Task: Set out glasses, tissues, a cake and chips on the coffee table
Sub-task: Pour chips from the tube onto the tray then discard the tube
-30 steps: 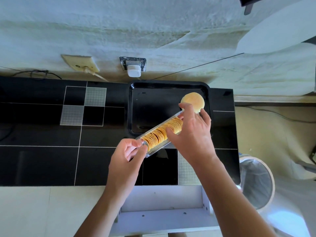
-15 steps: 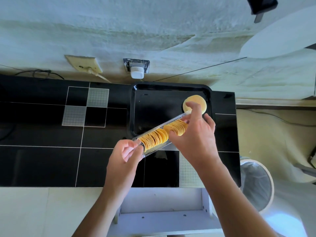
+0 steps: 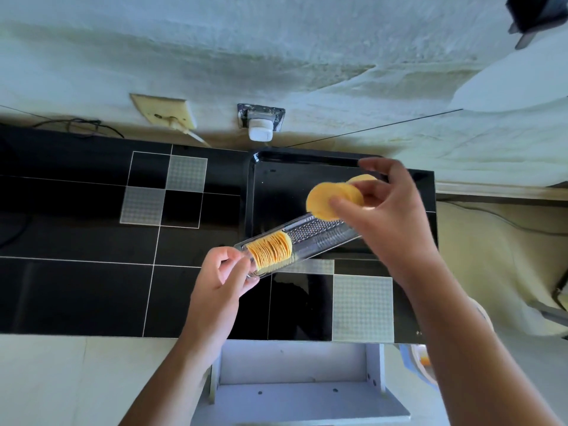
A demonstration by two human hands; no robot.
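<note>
You were partway through the chips. Your right hand (image 3: 390, 207) pinched a short stack of chips (image 3: 333, 198) between thumb and fingers, held above the black tray (image 3: 276, 192), and one chip (image 3: 364, 178) already lay on the tray at about two o'clock from its middle. Your left hand (image 3: 224, 272) gripped the near end of the clear chip sleeve (image 3: 307, 241), which slanted from seven o'clock up toward one o'clock with its far end over the tray's near edge; a block of chips remained in its lower end (image 3: 270, 250), the rest of the sleeve bare. By my judgement most of the chips were yet to be laid out, and no glasses, tissues or cake showed anywhere. The tray sat on a black tiled top (image 3: 76, 241) against the wall, with a socket and plug (image 3: 260, 124) at twelve o'clock. A bin's rim (image 3: 425, 364) peeked out at four o'clock. Nothing blocked the tray.
</note>
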